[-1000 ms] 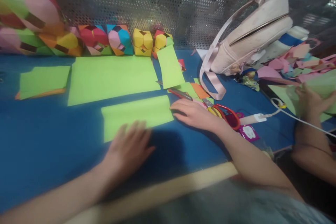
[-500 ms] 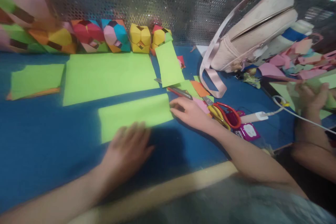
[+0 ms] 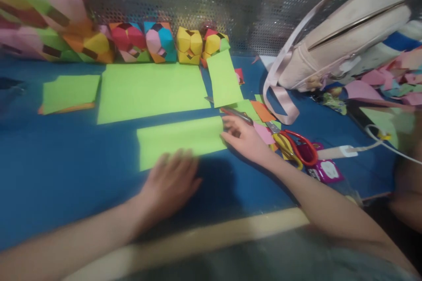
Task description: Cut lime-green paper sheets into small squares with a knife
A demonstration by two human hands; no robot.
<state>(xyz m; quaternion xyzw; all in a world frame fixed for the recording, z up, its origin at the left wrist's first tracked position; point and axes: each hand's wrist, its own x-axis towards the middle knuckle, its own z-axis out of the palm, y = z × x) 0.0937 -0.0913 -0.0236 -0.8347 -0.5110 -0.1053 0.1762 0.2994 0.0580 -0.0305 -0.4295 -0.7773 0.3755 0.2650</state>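
- Shifted right across the head view since half a second ago, table (image 3: 49, 175) and all, probably by a turn of the camera; hardly changed in place against the paper (image 3: 178, 134).
- Look for the paper just in front of the big sheet (image 3: 151, 92), apart from it, bowed up along the far side.
- Laid over the near edge of the paper with the left hand (image 3: 174, 178): fingers slightly spread, somewhat blurred, closed on nothing.
- Half curled at the paper's right end with the right hand (image 3: 245, 140), thumb apart from fingers; cannot tell whether pinching it.
- Done, to judge by the bowed side: bent over on itself.
- Not yet done: pressed flat, with no sharp crease to be seen.
- Finished, by the look of it, in the row of shapes (image 3: 189, 46) behind.
- Untouched: scissors (image 3: 301, 145) and stack (image 3: 70, 92).
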